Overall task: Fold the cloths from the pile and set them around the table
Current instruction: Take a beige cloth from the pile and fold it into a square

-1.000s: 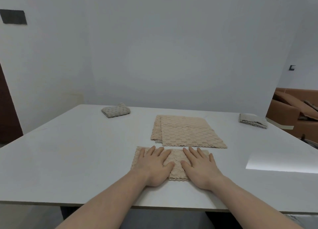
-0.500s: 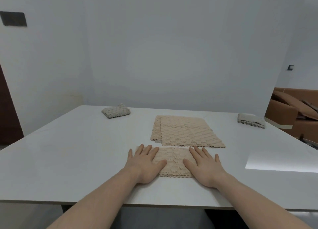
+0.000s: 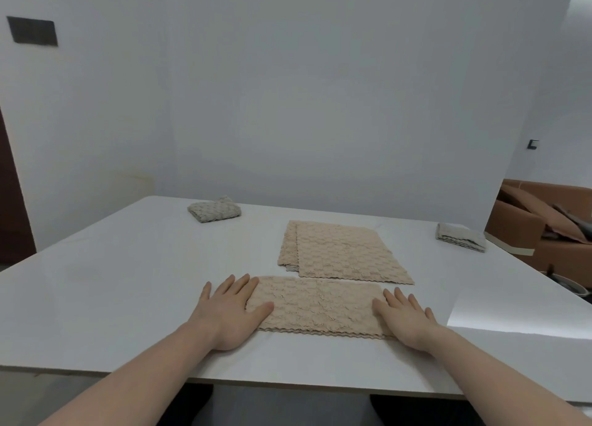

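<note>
- Pressing flat on the near cloth [image 3: 315, 307], both hands lie palm down in the head view, one at each end of it.
- The left hand [image 3: 230, 310] covers the cloth's left end, fingers [image 3: 238, 286] straight and spread, released, grasping nothing; the thumb lies on the cloth.
- The right hand [image 3: 405, 320] covers the right end, fingers [image 3: 402, 300] straight and slightly spread, likewise released and only resting on the fabric.
- The near cloth is beige, folded to a long strip, lying flat on the white table [image 3: 128, 281] close to the near edge, its long side running left to right.
- Just behind it, almost touching, lies the pile [image 3: 342, 252] of beige cloths, flat and unfolded, the top one shifted a little to the right of the one beneath.
- A grey folded cloth [image 3: 214, 210] sits near the far left corner of the table, well apart from the pile.
- Another folded cloth [image 3: 461, 241], pale grey, sits at the far right edge.
- Beyond the table on the right stands a brown sofa [image 3: 525, 230]; a dark plate [image 3: 32, 31] hangs on the left wall.
</note>
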